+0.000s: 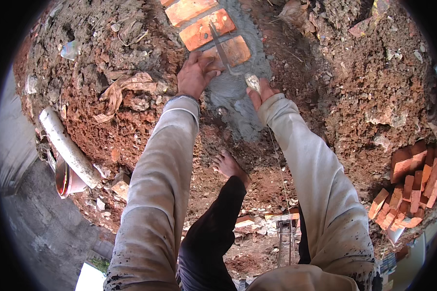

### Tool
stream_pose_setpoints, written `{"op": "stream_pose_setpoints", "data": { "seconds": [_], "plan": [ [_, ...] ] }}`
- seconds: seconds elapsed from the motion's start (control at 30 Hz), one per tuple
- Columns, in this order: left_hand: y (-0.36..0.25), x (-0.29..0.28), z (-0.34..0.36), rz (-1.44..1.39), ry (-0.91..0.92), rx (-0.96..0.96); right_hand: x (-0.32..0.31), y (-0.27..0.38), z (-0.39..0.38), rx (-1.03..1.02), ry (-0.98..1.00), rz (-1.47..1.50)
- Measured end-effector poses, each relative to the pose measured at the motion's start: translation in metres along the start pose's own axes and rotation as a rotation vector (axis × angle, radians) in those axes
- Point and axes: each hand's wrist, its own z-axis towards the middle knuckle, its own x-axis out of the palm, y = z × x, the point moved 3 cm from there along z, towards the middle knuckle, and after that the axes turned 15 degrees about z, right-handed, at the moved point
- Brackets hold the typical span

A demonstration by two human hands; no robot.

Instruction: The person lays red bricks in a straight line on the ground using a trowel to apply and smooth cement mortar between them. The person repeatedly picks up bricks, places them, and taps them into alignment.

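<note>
My right hand (263, 92) is closed round the pale handle of a masonry trowel (220, 47). Its narrow blade, seen nearly edge-on, lies over the nearest brick (235, 51) and reaches toward the brick behind it (206, 30). My left hand (196, 75) rests at the left end of the nearest brick, its fingers apart and touching or almost touching it. These orange bricks lie in a row on a strip of wet grey mortar (235, 104), which spreads toward me past the last brick.
Rough reddish soil (145, 104) surrounds the mortar. A white pipe (68, 145) and a bucket (65, 179) lie at the left. Stacked bricks (408, 191) stand at the right. A thin string (279, 165) runs below my right forearm, and my bare foot (230, 167) is on the soil.
</note>
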Motion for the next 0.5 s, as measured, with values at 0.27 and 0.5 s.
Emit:
{"op": "stream_pose_setpoints", "data": {
  "seconds": [0.27, 0.5],
  "plan": [
    [-0.002, -0.004, 0.001, 0.019, 0.021, 0.033, -0.005, -0.004, -0.01, 0.044, 0.004, -0.042],
    [-0.005, -0.006, 0.0, 0.018, -0.022, 0.083, -0.006, -0.001, -0.014, 0.058, 0.033, -0.052]
  ]
}}
